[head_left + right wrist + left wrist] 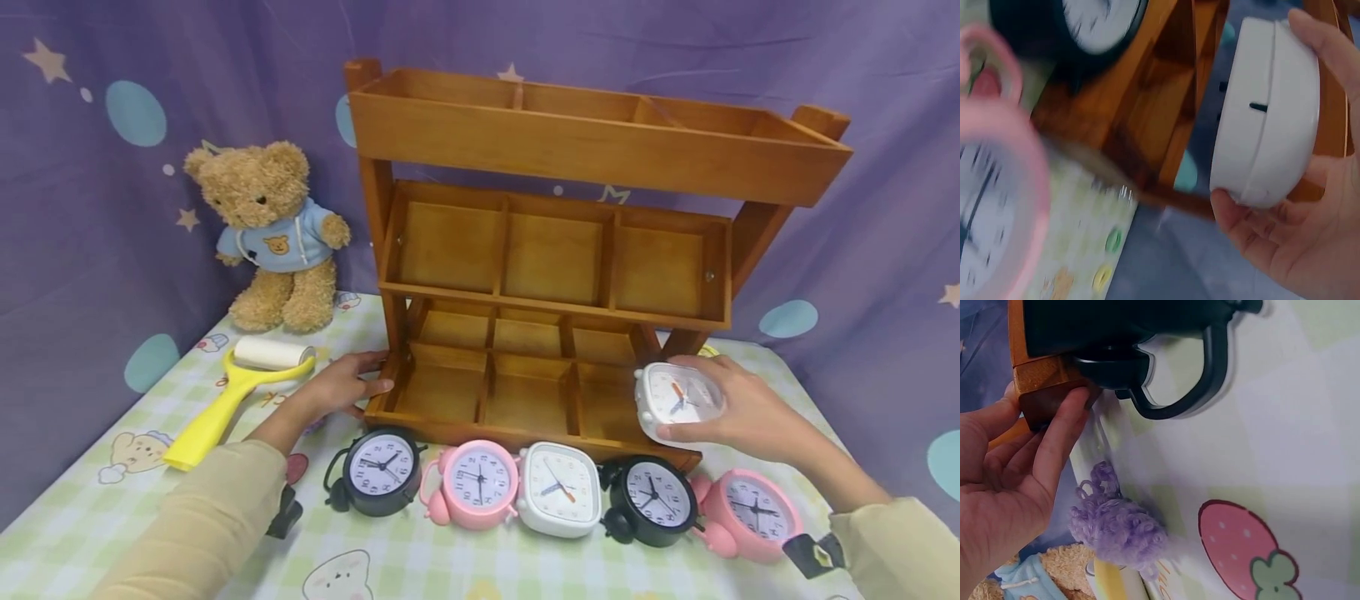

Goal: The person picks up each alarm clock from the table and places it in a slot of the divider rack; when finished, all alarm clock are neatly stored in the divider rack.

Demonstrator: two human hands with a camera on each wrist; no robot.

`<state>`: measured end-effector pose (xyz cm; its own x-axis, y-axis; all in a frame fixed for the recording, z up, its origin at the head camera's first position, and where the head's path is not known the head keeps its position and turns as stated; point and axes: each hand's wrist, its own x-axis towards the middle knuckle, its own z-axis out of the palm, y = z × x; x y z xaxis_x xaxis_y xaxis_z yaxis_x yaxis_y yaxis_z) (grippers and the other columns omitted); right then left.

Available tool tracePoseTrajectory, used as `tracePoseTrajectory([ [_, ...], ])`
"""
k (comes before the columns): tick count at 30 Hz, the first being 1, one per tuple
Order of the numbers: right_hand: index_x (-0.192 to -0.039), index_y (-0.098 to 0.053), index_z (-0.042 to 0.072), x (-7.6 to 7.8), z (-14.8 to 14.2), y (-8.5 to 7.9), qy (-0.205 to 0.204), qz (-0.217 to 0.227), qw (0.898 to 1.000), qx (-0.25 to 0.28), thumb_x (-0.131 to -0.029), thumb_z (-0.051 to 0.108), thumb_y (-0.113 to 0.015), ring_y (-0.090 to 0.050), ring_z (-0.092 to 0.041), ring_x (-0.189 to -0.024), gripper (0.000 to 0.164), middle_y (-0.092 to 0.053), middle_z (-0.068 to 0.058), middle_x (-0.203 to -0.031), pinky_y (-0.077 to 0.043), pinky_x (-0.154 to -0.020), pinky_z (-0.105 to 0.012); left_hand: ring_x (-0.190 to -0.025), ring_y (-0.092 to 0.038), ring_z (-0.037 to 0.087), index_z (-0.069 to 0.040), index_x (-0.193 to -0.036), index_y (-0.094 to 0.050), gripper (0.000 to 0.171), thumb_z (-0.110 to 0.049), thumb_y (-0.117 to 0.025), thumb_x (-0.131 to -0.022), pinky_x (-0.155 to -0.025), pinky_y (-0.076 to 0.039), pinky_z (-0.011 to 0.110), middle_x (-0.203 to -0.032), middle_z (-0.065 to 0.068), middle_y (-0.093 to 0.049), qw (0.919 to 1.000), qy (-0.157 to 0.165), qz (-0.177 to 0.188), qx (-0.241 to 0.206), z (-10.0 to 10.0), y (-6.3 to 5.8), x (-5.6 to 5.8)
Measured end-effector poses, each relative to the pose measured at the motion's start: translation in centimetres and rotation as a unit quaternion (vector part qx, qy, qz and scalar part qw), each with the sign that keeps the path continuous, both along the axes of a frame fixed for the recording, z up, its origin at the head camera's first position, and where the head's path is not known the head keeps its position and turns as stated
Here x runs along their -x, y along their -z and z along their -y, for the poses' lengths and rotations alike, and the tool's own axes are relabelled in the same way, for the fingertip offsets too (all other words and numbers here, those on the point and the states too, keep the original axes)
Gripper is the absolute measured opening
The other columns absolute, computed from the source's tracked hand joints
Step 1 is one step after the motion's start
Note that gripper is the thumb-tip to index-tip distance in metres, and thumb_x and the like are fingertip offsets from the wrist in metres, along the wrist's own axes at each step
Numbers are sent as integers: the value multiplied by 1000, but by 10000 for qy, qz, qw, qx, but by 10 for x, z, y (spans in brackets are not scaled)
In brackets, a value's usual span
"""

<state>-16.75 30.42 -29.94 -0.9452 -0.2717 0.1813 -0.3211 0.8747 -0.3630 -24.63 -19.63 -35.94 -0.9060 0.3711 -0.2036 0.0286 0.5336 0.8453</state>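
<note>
My right hand (757, 408) grips a white alarm clock (675, 396) by its sides, holding it up in front of the lower right compartment of a wooden shelf (600, 133). From the right wrist view, the side of that clock faces the camera, with thumb and fingers at opposite edges. At the shelf's lower left corner, my left hand (341, 387) holds the wood between thumb and fingers. Along the shelf's front stand several alarm clocks: a black one (382, 471), a pink one (480, 483), a white one (561, 492), another black one (654, 500) and another pink one (753, 512).
A teddy bear (277, 237) in a blue hoodie sits at the back left. Before it lies a yellow-handled roller (225, 404). Beside the shelf corner is a purple curly tuft (1119, 525). A purple curtain (465, 29) hangs behind the checked tablecloth (420, 567).
</note>
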Motion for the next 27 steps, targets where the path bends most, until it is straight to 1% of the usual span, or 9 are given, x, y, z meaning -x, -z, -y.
tracePoseTrajectory([
  [2,-137,-59,10,2,12,0,-43,-15,10000,69,-67,51,-92,-59,-32,-98,88,-62,-17,-116,-52,-75,-44,-132,-45,54,14,-154,-23,65,-9,-56,-104,-75,-63,50,-155,39,-27,10000,1,-29,15,0,0,0],
  [4,-137,-59,9,4,24,0,-60,-1,10000,80,-67,52,-92,-59,-32,-98,88,-62,-18,-116,-52,-76,-45,-132,-45,53,14,-154,-23,65,-8,-57,-104,-75,-63,50,-155,39,-28,10000,-6,-47,18,1,0,0],
  [10,-139,-57,9,10,60,-1,-70,197,9998,36,-67,59,-89,-59,-32,-100,93,-59,-19,-121,-56,-80,-54,-132,-45,53,13,-154,-24,65,-8,-57,-103,-75,-63,50,-155,38,-28,10000,-54,-21,-11,2,-2,-1],
  [16,-138,-59,9,23,93,2,-225,223,9995,92,-65,63,-88,-58,-31,-100,96,-61,-15,-116,-55,-82,-53,-132,-46,53,12,-154,-25,64,-9,-57,-103,-76,-63,49,-155,37,-29,9999,-108,0,-82,4,0,0],
  [21,-143,-56,9,36,119,3,-399,367,9985,81,-66,64,-87,-58,-34,-108,100,-62,-16,-123,-54,-89,-57,-131,-47,52,12,-154,-25,65,-9,-58,-103,-76,-63,49,-155,38,-29,9998,-111,19,-175,5,3,0],
  [27,-141,-57,10,49,147,4,-671,326,9971,156,-65,62,-87,-60,-31,-106,96,-66,-11,-118,-55,-88,-51,-131,-47,52,12,-155,-25,64,-10,-58,-103,-76,-63,49,-155,37,-30,9997,-51,-10,-258,3,6,2],
])
